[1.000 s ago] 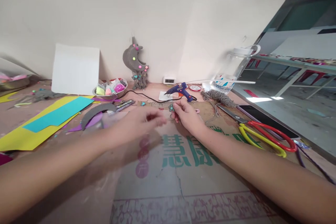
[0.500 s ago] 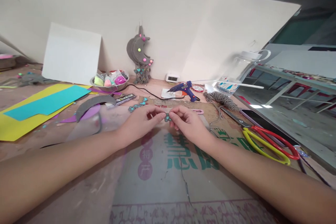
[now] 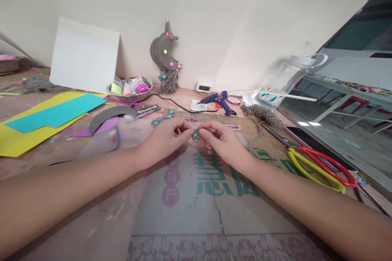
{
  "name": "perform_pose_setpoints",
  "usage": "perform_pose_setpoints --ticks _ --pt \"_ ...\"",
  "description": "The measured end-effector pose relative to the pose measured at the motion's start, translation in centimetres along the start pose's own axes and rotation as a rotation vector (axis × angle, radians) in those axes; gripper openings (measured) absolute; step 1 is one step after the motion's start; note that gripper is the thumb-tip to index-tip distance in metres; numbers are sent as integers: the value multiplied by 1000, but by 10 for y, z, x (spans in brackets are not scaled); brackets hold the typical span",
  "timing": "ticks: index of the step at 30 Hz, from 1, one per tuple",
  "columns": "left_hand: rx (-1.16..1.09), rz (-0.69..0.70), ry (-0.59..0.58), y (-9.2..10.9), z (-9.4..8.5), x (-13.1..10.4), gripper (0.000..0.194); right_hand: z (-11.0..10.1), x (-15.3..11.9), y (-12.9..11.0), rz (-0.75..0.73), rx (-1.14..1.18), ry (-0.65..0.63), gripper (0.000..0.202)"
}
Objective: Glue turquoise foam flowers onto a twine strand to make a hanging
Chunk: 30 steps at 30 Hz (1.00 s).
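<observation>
Between my two hands, over the middle of the table, is a small teal piece with a grey edge [image 3: 195,135]. My left hand [image 3: 167,138] pinches its left side between thumb and forefinger. On the other side my right hand [image 3: 223,142] grips it with thumb and fingers, which partly cover it. Several similar teal and grey pieces [image 3: 159,120] lie just behind my left hand. Under both hands is a printed cardboard sheet [image 3: 190,216] with a clear plastic layer over it. A pink tool with a slot [image 3: 235,127] lies behind my right hand.
Scissors [image 3: 321,167], a phone [image 3: 318,147] and grey yarn [image 3: 263,115] are at right. A blue glue gun [image 3: 219,100], small clock [image 3: 203,87] and bowl [image 3: 131,98] stand behind. Coloured sheets [image 3: 58,112] lie left; a grey moon ornament [image 3: 163,53] hangs on the wall.
The camera view has shifted slightly, so the background sits a little differently. Both hands keep their pinch on the small piece, which seems turned a little.
</observation>
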State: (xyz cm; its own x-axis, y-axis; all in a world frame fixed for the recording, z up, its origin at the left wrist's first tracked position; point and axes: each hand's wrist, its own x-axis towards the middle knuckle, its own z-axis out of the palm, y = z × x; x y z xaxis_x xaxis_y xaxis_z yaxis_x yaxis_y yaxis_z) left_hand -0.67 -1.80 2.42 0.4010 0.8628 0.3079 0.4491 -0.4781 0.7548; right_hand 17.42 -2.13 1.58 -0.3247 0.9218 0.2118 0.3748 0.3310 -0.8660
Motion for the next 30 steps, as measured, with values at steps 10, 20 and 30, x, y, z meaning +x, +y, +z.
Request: perform_pose_setpoints --ticks 10,20,30 --pt "68 18 -16 -6 0 2 30 0 0 3 -16 -46 15 15" --pt "-18 -11 -29 -1 0 -1 24 2 -2 2 20 -23 -25 18" --pt "-57 -12 26 0 0 0 26 1 1 2 28 -6 -29 20"
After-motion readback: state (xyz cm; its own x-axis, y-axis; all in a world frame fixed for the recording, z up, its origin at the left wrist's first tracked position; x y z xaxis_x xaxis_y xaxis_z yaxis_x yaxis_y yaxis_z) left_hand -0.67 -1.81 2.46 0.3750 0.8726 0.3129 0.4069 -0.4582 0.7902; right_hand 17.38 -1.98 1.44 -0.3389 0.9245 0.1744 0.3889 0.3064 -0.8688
